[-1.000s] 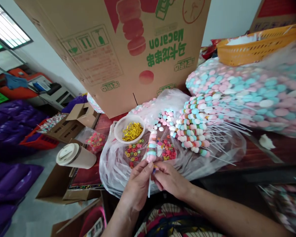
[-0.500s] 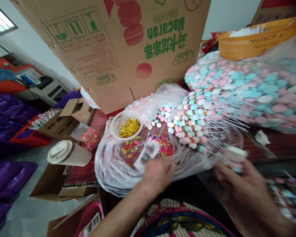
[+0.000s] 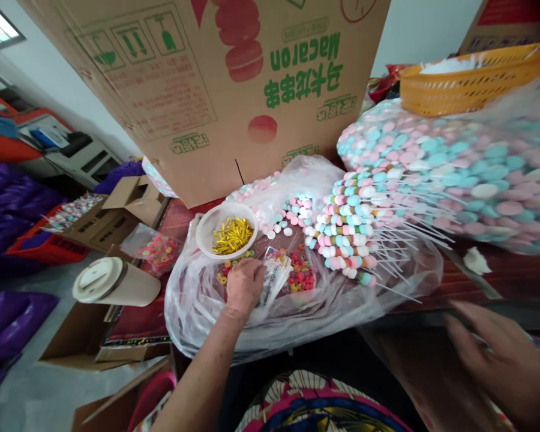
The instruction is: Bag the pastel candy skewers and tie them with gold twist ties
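Note:
My left hand [image 3: 243, 287] is over the clear plastic sheet [image 3: 186, 327], its fingers curled down beside a small stack of printed packets [image 3: 276, 273]. Its fingertips are partly hidden; anything in them cannot be made out. Loose ring-shaped candies in red and pink [image 3: 302, 275] lie right of the packets, with more under and behind the hand. My right hand [image 3: 499, 351], blurred, is past the table's front edge at the lower right, fingers stretched and apart from the thumb. Left of it lies a pile of marshmallow skewers [image 3: 348, 225], white sticks pointing right.
A white bowl of gold twist ties [image 3: 201, 231] stands at the sheet's back left. Behind rises a large cardboard box [image 3: 171, 162]. A bag of marshmallows [image 3: 450, 162] and an orange basket [image 3: 432, 99] sit at right. A lidded cup [image 3: 137, 287] lies tilted at the table's left.
My left hand has moved left across the packets. My right hand has gone right and down; the marshmallow piece it held is no longer visible in it.

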{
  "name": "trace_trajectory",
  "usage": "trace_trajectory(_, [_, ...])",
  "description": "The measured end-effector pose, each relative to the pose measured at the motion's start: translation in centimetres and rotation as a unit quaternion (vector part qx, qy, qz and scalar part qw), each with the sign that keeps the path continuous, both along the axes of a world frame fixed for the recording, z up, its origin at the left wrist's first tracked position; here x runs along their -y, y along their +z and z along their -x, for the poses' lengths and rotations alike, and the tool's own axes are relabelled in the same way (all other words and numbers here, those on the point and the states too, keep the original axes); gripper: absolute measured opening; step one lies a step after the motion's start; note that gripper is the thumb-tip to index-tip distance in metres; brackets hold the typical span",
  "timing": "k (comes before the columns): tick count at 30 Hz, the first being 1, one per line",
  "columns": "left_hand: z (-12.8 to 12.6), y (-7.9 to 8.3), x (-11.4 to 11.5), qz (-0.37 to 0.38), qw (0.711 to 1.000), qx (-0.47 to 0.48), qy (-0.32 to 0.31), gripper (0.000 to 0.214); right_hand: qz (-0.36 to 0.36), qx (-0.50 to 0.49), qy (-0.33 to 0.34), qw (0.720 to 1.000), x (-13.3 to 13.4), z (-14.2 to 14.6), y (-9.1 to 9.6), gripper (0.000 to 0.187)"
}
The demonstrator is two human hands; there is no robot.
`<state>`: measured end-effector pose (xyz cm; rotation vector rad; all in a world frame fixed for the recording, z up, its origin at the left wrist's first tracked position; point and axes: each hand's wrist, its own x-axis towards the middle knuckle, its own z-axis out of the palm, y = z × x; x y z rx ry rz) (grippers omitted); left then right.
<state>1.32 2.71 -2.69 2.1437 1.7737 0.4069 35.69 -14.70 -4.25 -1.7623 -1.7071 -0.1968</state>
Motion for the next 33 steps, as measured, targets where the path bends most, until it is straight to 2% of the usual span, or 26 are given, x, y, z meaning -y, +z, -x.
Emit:
trace_trajectory(2, [0.4,1.2,0.9,-0.017,0.997,0.065,-0.030,0.018,-0.068,-0.009,0.080,0.994,-4.9,3.5,1.4,0.022])
trace_trajectory(3, [0.6,2.0,1.4,-0.011,0.993,0.103,-0.052,0.019,-0.067,-0.034,0.131,0.989,-7.1,5.8,2.5,0.026])
trace_trajectory(5, [1.1,3.7,2.5,0.038,0.980,0.162,-0.107,0.020,-0.025,-0.076,0.225,0.971,-10.6,10.6,4.6,0.036])
trace_trajectory(6, [1.3,4.5,3.1,0.070,0.972,0.177,-0.137,0.020,0.012,-0.110,0.274,0.955,-11.6,12.7,5.4,0.033])
trace_trajectory(7, [1.5,5.1,3.7,0.096,0.965,0.189,-0.156,0.020,0.058,-0.140,0.333,0.931,-12.2,14.6,5.9,0.022])
trace_trajectory(9, [1.8,5.4,4.7,0.123,0.957,0.211,-0.155,0.019,0.123,-0.189,0.389,0.893,-12.4,17.3,5.8,0.013])
trace_trajectory(10, [1.8,5.2,5.2,0.127,0.956,0.228,-0.132,0.016,0.142,-0.208,0.388,0.887,-12.2,18.0,5.4,0.016])
trace_trajectory(12, [1.4,4.1,5.9,0.132,0.950,0.278,-0.060,0.012,0.153,-0.236,0.346,0.895,-11.7,18.5,4.3,0.019])
trace_trajectory(15, [0.6,2.4,6.5,0.155,0.917,0.366,0.028,0.019,0.152,-0.245,0.318,0.903,-11.4,18.0,3.4,0.021])
trace_trajectory(16, [0.5,2.2,6.5,0.169,0.907,0.385,0.032,0.020,0.151,-0.242,0.318,0.904,-11.4,17.8,3.4,0.022])
trace_trajectory(18, [0.6,2.2,6.5,0.189,0.898,0.397,0.000,0.020,0.161,-0.236,0.306,0.908,-11.5,17.6,3.4,0.026])
trace_trajectory(20, [0.9,2.4,6.4,0.181,0.909,0.373,-0.051,0.022,0.181,-0.236,0.277,0.914,-11.4,17.7,3.3,0.032])
trace_trajectory(22, [1.2,2.5,6.3,0.141,0.933,0.314,-0.105,0.025,0.200,-0.234,0.252,0.917,-11.1,17.8,2.9,0.038])
trace_trajectory(25, [1.3,1.6,6.2,0.069,0.960,0.223,-0.154,0.030,0.200,-0.221,0.215,0.930,-10.7,16.5,1.9,0.042])
trace_trajectory(27, [1.3,0.7,6.0,0.028,0.967,0.200,-0.152,0.032,0.154,-0.174,0.170,0.958,-10.3,13.7,1.2,0.040])
trace_trajectory(29, [1.3,0.1,5.7,-0.005,0.968,0.206,-0.141,0.032,0.094,-0.090,0.114,0.985,-9.9,9.4,0.6,0.029])
trace_trajectory(31, [1.2,0.0,5.3,-0.027,0.964,0.224,-0.141,0.030,0.079,-0.006,0.054,0.995,-9.6,4.8,-0.1,0.022])
trace_trajectory(33, [1.0,0.2,5.0,-0.036,0.959,0.236,-0.152,0.030,0.103,0.094,0.007,0.990,-9.7,1.1,-0.6,0.023])
